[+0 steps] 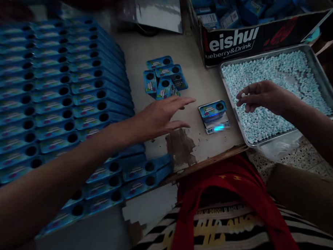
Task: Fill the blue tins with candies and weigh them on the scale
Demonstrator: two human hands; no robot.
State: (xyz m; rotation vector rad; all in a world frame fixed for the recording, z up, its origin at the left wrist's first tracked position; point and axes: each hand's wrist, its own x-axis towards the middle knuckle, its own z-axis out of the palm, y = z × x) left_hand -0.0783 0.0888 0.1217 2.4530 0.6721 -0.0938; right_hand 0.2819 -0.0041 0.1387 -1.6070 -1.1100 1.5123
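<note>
My left hand reaches over the table with its fingers apart and nothing in them. Just right of its fingertips, a blue candy box lies on a small digital scale with a lit display. My right hand is over the left part of a metal tray full of pale blue and white candies. Its fingers pinch a few white candies. Beyond my left hand is a loose pile of several blue candy boxes.
Rows of stacked blue boxes fill the table's left side. At the back right stands a black carton holding more blue boxes. The worn table edge runs in front of my red apron. A brown cardboard box stands at the lower right.
</note>
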